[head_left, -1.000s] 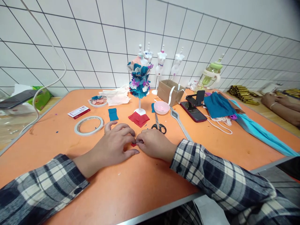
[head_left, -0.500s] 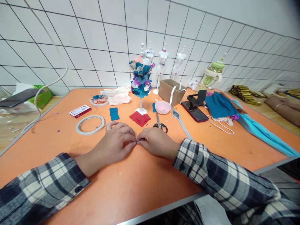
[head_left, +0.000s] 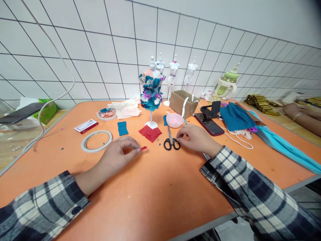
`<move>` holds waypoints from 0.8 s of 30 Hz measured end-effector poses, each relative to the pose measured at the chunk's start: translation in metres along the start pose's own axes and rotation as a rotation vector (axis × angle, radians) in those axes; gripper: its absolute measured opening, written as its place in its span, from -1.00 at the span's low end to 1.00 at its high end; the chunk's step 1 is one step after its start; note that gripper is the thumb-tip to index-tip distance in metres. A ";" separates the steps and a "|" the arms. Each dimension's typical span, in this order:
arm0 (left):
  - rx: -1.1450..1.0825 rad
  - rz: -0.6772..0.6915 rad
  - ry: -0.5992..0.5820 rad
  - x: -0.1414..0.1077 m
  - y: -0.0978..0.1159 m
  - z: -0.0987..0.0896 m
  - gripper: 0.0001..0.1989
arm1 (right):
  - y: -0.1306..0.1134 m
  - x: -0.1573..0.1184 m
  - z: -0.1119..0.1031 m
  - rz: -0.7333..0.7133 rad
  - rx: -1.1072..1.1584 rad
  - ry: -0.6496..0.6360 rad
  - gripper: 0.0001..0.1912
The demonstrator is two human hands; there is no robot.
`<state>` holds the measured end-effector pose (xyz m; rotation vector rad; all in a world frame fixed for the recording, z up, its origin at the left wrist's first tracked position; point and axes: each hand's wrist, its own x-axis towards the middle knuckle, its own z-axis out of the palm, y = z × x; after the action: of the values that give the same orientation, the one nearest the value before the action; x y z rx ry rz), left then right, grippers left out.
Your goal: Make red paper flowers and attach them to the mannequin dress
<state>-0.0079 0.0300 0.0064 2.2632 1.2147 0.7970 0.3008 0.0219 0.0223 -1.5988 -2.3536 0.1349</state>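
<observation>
A small strip of red paper sticks out from between the thumb and fingertips of my left hand, low over the orange table. My right hand has curled fingers, their tips close together beside the right loop of black-handled scissors. Whether those tips hold anything is too small to see. Folded red crepe paper lies in front of the white stand of a small mannequin dressed in blue, purple and white ruffles. A pink bowl sits behind the scissors. Part of a grey metal tool is hidden under my right hand.
Left are a tape roll, a card and a blue paper piece. Behind stand white mannequins and a cardboard box. At right lie a phone and blue fabric. Another person's arm rests far right.
My hands have come apart. The right moved to the right and forward to the scissors, while the left stays near its place with the red strip now showing. The view tilted up slightly.
</observation>
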 end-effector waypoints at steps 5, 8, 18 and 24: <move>0.009 0.014 0.000 0.000 0.001 0.001 -0.76 | -0.007 0.000 0.011 0.057 -0.116 -0.053 -0.83; 0.005 0.013 -0.002 0.000 0.004 0.001 -0.76 | -0.009 0.002 0.016 0.071 -0.138 -0.056 -0.82; -0.074 -0.021 -0.007 -0.005 0.008 0.005 -0.76 | -0.009 0.004 0.025 -0.050 -0.230 -0.045 -0.79; -0.099 -0.085 0.022 -0.004 0.011 0.006 -0.75 | -0.018 0.007 0.025 0.116 0.319 0.194 -0.84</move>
<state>0.0010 0.0207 0.0072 2.1149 1.2448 0.8325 0.2753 0.0241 0.0044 -1.5160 -1.9797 0.3449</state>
